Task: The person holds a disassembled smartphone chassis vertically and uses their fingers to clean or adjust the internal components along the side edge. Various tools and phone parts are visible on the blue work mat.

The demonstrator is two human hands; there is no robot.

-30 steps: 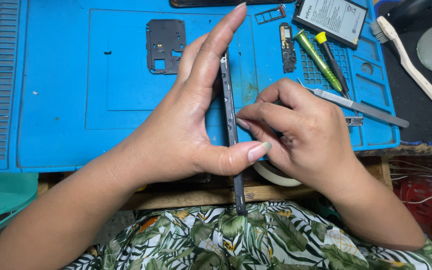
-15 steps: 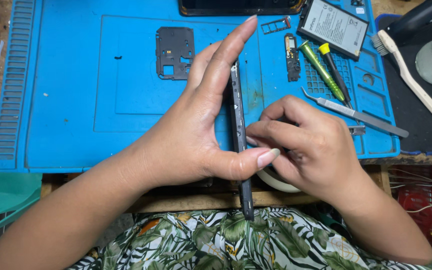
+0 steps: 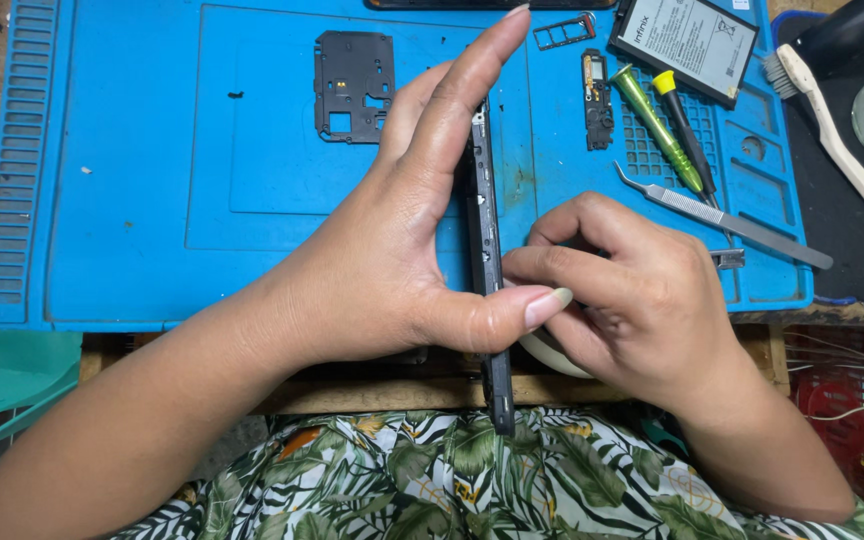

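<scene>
My left hand (image 3: 407, 245) holds a dark phone frame (image 3: 485, 250) on edge, fingers stretched along its left face and thumb wrapped across its lower part. The frame runs from the blue mat (image 3: 152, 180) down over my lap. My right hand (image 3: 622, 290) has its fingers curled against the frame's right side, fingertips pressing on it. A pale round object (image 3: 552, 355), maybe a tape roll, peeks out under my right hand. What my right fingers pinch is hidden.
On the mat lie a black cover plate (image 3: 354, 85), a small black board (image 3: 597, 98), a card tray (image 3: 564, 32), a green screwdriver (image 3: 657, 128), a yellow-topped screwdriver (image 3: 684, 125), metal tweezers (image 3: 727, 218) and a battery (image 3: 685, 42). A white brush (image 3: 837, 145) lies right.
Both hands and the phone frame sit slightly lower and further right in view. The grip of both hands looks the same.
</scene>
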